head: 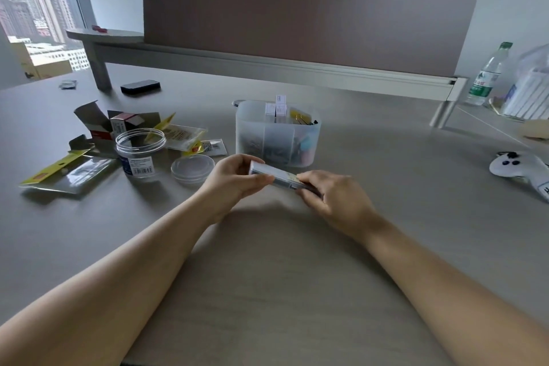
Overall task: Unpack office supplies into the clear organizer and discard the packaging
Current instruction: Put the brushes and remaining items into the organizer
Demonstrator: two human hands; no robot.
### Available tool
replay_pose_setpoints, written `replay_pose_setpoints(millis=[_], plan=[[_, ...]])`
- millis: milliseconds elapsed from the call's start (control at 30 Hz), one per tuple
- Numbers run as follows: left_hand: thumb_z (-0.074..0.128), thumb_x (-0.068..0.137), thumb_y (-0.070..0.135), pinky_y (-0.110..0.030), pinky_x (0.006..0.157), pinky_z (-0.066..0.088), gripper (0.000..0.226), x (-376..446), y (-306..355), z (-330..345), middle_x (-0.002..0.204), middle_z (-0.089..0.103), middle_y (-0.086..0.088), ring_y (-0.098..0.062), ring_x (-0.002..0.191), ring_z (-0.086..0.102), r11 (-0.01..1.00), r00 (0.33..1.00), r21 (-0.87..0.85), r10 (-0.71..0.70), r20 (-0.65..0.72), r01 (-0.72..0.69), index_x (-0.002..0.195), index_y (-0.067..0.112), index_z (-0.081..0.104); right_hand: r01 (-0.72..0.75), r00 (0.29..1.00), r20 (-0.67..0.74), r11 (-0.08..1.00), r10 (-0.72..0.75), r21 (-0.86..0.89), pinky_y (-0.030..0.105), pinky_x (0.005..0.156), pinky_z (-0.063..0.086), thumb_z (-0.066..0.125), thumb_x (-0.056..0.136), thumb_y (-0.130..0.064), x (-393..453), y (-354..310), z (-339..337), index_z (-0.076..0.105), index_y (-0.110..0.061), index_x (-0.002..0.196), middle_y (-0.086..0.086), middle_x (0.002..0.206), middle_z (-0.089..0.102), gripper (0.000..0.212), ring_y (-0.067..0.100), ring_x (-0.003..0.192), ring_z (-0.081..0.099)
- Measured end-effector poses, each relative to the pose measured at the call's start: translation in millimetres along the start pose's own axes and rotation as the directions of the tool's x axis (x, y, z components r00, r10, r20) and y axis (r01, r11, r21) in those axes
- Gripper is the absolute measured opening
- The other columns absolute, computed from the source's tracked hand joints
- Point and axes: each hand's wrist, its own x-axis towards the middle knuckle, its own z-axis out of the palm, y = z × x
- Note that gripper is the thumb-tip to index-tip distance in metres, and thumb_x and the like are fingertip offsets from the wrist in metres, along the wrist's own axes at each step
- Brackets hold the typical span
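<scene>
Left hand point(234, 180) and right hand point(332, 196) gripping opposite ends of small box point(274, 175).

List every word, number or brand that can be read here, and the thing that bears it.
None can be read with certainty.
Clear jar: barcode label, print too small.
White boxes in the organizer: logo blurred.
Water bottle: green label, characters blurred.
Small box in the hands: print blurred.

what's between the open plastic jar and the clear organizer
In the head view, the jar's round clear lid and some emptied yellow-edged packets lie on the table between the jar and the organizer.
</scene>
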Motion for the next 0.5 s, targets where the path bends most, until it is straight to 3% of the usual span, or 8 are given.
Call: replay_pose_setpoints(millis=[100,233,500], plan=[[0.061,0.074,-0.005,-0.018,0.073,0.054,0.02,1.8,-1.2,-1.7,0.08,0.06,-0.004,-0.005,0.065,0.064,1.0,1.0,0.014,0.005,-0.004,-0.005,0.087,0.01,0.055,0.077,0.997,-0.017,0.993,-0.079,-0.09,0.036,0.062,0.052,0.033,0.083,-0.036,3.4,0.9,2.2,0.063,-0.006,0.099,0.013,0.088,0.07,0.045,0.03,0.074,0.065],[0.06,0.075,-0.005,-0.018,0.073,0.054,0.019,2.4,-1.6,-0.5,0.079,0.059,-0.004,-0.002,0.061,0.065,1.0,1.0,-0.001,0.012,-0.007,-0.012,0.086,0.01,0.055,0.146,0.977,-0.112,0.952,-0.181,-0.271,0.023,0.035,0.043,0.041,0.08,-0.024,4.7,0.7,10.2,0.065,-0.004,0.078,0.009,0.06,0.066,0.031,0.024,0.045,0.061],[0.057,0.078,-0.004,-0.023,0.079,0.052,0.019,-0.3,-0.7,-0.3,0.084,0.058,-0.004,-0.014,0.081,0.058,1.0,1.0,0.002,0.018,0.017,-0.018,0.087,0.013,0.054,0.165,0.959,-0.183,0.95,-0.218,-0.266,0.023,0.035,0.044,0.041,0.08,-0.024,4.6,4.8,14.7,0.065,-0.004,0.077,0.009,0.06,0.066,0.031,0.025,0.047,0.061]])
